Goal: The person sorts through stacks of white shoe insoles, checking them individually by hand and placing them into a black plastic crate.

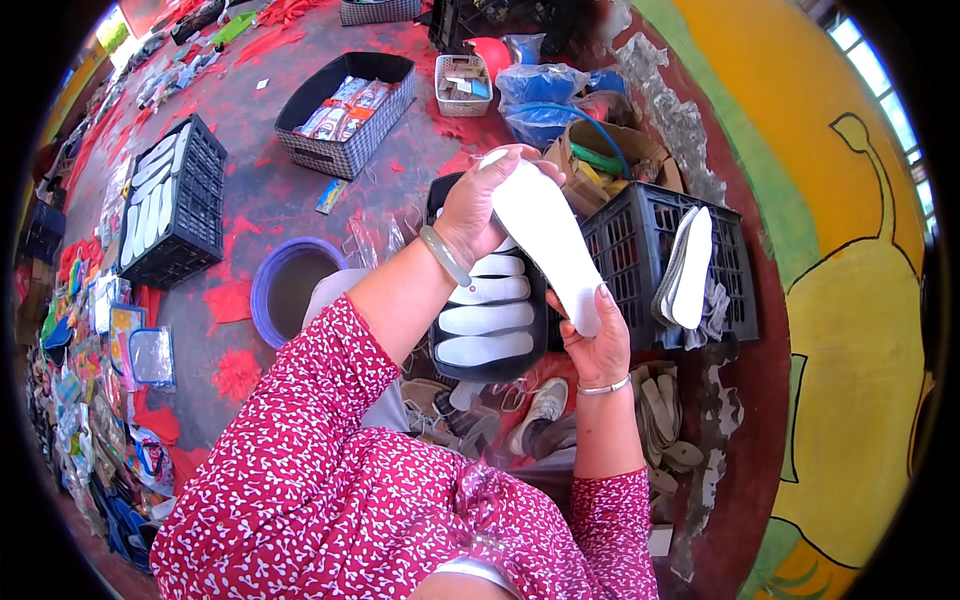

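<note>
A white insole (548, 230) slants between my two hands, its flat white face turned up. My left hand (478, 208) is closed on its upper, wider end, thumb on top. The lower, narrower end is gripped by my right hand (598, 348), with the thumb along the edge. Beneath it stands a black bin (480, 372) holding rows of white insoles (487, 319), partly hidden by my left hand and the held insole. To the right, a small stack of insoles (688, 268) leans upright against a black plastic crate (740, 235).
A purple-rimmed bucket (262, 300) stands left of my arm. Farther off are a crate of white insoles (190, 225), a checkered basket of packets (372, 140) and a small white basket (463, 62). Grey insoles (662, 415) and a shoe (540, 412) lie low by my right arm.
</note>
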A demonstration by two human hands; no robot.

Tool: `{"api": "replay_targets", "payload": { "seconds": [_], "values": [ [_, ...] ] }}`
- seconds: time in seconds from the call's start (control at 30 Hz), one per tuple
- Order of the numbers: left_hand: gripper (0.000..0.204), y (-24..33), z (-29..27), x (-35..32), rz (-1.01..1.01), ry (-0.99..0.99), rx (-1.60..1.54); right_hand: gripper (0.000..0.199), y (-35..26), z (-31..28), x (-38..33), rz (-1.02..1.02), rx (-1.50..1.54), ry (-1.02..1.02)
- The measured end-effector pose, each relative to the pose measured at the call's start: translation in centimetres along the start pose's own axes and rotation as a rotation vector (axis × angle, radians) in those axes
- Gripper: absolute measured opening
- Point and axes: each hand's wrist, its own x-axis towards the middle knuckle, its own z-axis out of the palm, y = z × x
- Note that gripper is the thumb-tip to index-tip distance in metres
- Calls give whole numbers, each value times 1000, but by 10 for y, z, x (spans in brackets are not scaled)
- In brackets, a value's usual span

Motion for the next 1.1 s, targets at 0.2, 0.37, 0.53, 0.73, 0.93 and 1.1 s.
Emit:
{"api": "replay_targets", "payload": {
  "seconds": [0.2,0.37,0.53,0.73,0.93,1.1],
  "values": [
    [22,3,9,1,97,-145,209,41,-2,-13,1,144,86,18],
    [25,9,11,-4,73,-324,332,41,6,-19,6,294,38,-30],
    [37,7,8,-2,17,-70,81,42,2,0,-2,99,-16,-23],
    [40,-45,0,-2,-40,111,16,32,17,19,10,-161,13,66],
    [33,-60,-15,8,49,229,255,28,-54,-9,-7,-723,-791,261],
    [34,-66,9,-4,-222,89,382,53,-153,-129,-39,-821,-1781,799]
  ]
}}
